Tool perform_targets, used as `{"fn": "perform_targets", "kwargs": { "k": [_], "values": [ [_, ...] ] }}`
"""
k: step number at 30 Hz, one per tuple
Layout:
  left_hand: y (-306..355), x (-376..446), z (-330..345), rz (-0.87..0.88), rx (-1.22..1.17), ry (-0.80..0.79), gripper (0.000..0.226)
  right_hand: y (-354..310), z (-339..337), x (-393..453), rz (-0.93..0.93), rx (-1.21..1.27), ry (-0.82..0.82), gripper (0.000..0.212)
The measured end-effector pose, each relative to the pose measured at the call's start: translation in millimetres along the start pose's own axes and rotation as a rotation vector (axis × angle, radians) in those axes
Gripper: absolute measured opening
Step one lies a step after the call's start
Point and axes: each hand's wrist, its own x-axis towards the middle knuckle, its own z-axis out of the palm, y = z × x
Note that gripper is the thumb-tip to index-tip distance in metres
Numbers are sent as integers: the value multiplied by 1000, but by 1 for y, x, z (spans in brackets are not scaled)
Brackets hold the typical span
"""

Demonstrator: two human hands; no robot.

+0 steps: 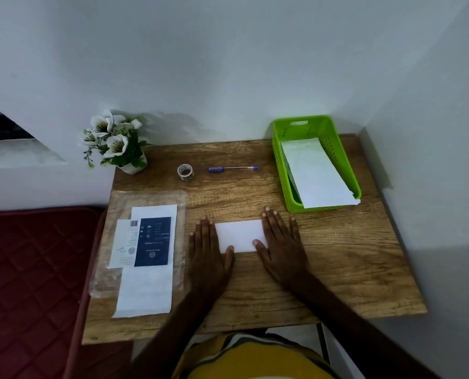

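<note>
L/R hands (207,248) (281,242) flat; paper (240,235) ends hidden

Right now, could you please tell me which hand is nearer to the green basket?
Right. The right hand lies flat on the white paper, just short of the green basket; the left hand lies on the paper's other end, farther off.

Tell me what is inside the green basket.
A long white sheet lies slanted in the green basket, its near end sticking out over the front rim. Whatever lies beneath it is covered.
</note>
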Motion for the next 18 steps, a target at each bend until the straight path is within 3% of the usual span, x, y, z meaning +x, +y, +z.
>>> {"fn": "perform_targets", "kwargs": {
  "k": [5,9,11,12,15,18],
  "values": [
    [-12,12,-29,40,-132,12,73,-30,-14,-13,-112,190,282,58],
    [-66,26,-74,110,-5,154,60,-67,-21,-27,-390,290,217,31],
    [-106,31,-93,84,32,171,57,-85,-26,-31,-452,319,9,29],
    [-127,32,-101,87,77,161,56,-95,-30,-33,-385,405,-165,31],
    [-178,35,-111,143,213,131,58,-125,-35,-37,45,897,-661,31],
    [-204,37,-112,116,221,120,60,-151,-36,-36,417,1150,-936,30]
  ]
}}
